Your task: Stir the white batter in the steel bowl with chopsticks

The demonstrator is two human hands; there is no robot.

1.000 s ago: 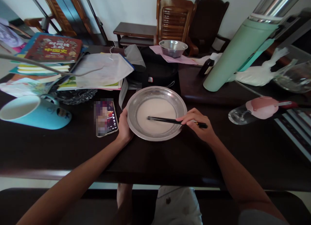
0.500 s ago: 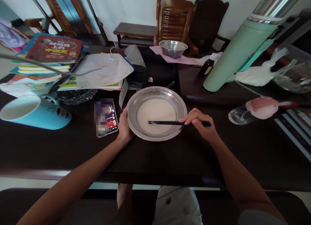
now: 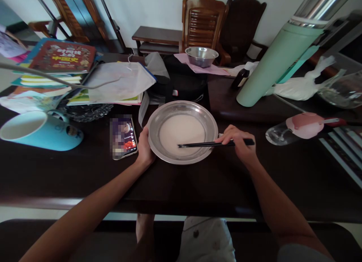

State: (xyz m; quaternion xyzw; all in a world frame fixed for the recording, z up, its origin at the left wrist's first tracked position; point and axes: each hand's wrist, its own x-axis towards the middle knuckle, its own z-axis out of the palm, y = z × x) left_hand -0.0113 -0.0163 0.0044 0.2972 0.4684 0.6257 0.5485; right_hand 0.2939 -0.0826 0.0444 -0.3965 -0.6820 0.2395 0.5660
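Observation:
A wide stainless steel bowl (image 3: 155,135) stands on the dark table, with a milky white liquid (image 3: 181,131) in its bottom. My left hand (image 3: 145,148) grips the bowl's left rim, its fingers partly hidden behind the metal. In my right hand (image 3: 240,143), at the bowl's right side, is a pair of black chopsticks (image 3: 200,144). They lie nearly level over the right rim, held close together, and their tips reach the liquid near the bowl's front. Just left of my left hand lies a lit smartphone (image 3: 124,137), partly blurred.
A blue mug (image 3: 42,131) and stacked books (image 3: 62,58) stand at the left. A green thermos (image 3: 279,62) and a pink-lidded clear bottle (image 3: 296,128) are on the right. Behind the bowl are a black bag (image 3: 186,82) and a smaller steel bowl (image 3: 201,58).
My right hand has moved right and slightly toward me, drawing the chopstick tips the same way through the liquid. My left hand and the bowl stay in place.

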